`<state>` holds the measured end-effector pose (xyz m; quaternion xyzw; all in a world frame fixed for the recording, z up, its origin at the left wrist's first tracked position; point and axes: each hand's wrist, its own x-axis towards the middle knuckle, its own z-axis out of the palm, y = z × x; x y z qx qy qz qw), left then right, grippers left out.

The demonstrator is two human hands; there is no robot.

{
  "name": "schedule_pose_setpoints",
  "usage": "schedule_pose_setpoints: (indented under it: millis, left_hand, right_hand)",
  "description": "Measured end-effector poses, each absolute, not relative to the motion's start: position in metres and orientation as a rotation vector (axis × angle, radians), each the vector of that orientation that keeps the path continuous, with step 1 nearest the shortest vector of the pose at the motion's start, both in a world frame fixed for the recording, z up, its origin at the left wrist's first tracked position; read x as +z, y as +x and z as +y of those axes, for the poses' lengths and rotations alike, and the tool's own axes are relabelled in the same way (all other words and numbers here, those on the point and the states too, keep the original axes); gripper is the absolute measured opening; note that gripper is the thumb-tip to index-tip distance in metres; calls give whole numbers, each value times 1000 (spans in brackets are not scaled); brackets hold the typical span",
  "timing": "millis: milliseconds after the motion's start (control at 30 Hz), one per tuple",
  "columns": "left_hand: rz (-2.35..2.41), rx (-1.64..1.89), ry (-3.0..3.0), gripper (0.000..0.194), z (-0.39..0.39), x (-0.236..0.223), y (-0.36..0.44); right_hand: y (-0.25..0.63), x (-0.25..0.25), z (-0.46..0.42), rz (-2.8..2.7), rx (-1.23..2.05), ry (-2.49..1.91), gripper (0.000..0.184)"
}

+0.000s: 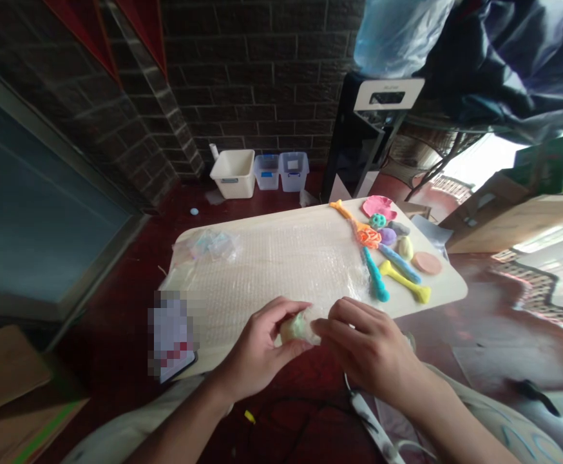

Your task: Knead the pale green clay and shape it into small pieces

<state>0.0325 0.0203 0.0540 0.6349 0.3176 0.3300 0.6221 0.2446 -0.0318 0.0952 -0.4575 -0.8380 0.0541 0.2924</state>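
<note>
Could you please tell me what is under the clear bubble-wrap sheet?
Through the clear bubble-wrap sheet, the pale, rounded-corner table shows. The left hand and right hand cover part of the near side; what lies there is hidden.

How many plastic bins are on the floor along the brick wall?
3, in a row: a white bin at left, a middle clear bin and a right-hand clear bin. No others show there.

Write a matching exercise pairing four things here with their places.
1. Pale-green rounded lump
2. Clear textured plastic sheet
3. Cream rectangular plastic bin
4. Translucent blue plastic bottle

A. On the dark-red floor by the dark brick wall
B. Atop the black-and-white dispenser
C. Between the left hand and right hand
D. Spread across the pale tabletop

Pairs: 1-C, 2-D, 3-A, 4-B
</note>
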Motion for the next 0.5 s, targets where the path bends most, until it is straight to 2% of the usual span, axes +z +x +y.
schedule_pose_setpoints:
  millis: [67, 367, 500]
  left_hand:
    - [780, 791, 1513, 40, 24, 54, 33]
    - [873, 905, 1646, 43, 29, 65, 32]
    - [884, 926, 1698, 39, 26, 72, 29]
  right_hand:
    - [243, 95, -31, -2182, 228, -1254, 24]
    - [237, 95, -31, -2061, 602, -1262, 55]
    - [233, 93, -30, -2016, 711, -1264, 54]
